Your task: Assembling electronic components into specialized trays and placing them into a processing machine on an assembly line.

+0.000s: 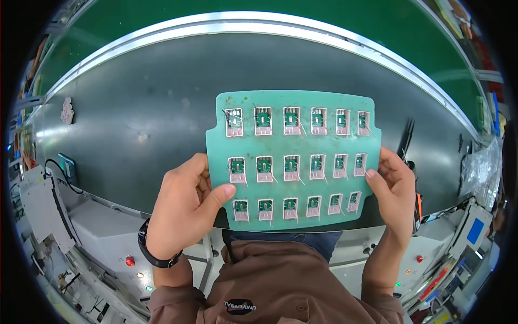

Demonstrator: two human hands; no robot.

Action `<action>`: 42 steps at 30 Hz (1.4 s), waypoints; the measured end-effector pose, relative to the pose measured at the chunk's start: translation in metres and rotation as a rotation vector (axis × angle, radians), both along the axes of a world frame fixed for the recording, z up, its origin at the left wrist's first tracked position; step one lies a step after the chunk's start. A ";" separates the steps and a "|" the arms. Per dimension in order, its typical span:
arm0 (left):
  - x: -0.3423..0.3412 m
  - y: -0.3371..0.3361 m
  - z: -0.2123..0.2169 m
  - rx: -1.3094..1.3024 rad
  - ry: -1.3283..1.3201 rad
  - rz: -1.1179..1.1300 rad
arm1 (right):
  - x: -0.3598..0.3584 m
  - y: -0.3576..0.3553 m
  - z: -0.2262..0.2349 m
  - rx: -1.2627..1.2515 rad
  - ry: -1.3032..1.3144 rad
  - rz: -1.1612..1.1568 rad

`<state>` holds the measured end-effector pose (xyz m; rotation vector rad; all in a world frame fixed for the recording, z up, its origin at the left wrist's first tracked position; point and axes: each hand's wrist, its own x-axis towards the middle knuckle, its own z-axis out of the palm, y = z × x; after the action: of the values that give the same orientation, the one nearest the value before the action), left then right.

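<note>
Both of my hands hold a flat green tray (280,144) by its two side edges, over the near part of the dark work surface. Three rows of rectangular pockets run across it. Each pocket carries a small white housing (292,168) with a green circuit board in it, and thin wires stick out of several of them. My left hand (189,202) grips the left edge, thumb on top and fingers underneath. On the opposite edge my right hand (393,186) is closed the same way, its thumb near the end of the middle row. The fingertips below the tray are hidden.
The dark work surface (145,92) has a pale metal rail (226,24) along its far side. A crumpled pale scrap (67,111) lies at far left, a phone-like device (67,168) at near left. Black-handled tweezers or pliers (408,135) and a clear plastic bag (480,170) are at right.
</note>
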<state>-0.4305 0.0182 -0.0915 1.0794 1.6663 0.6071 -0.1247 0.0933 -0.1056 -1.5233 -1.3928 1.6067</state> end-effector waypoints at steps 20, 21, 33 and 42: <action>-0.022 0.140 -0.042 0.831 0.268 0.356 | -0.066 0.053 -0.004 0.769 -0.393 -0.121; -0.023 0.142 -0.044 0.852 0.279 0.344 | -0.068 0.054 -0.003 0.812 -0.388 -0.103; -0.023 0.147 -0.052 0.856 0.349 0.240 | -0.143 0.034 0.006 1.099 -0.491 0.715; -0.022 0.148 -0.051 0.914 0.428 0.223 | -0.149 0.028 0.008 0.954 -0.602 0.798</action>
<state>-0.4522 0.1661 -0.1430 1.7636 1.9251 1.4487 -0.2741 0.1210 -0.0980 -0.8774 -2.7893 0.5080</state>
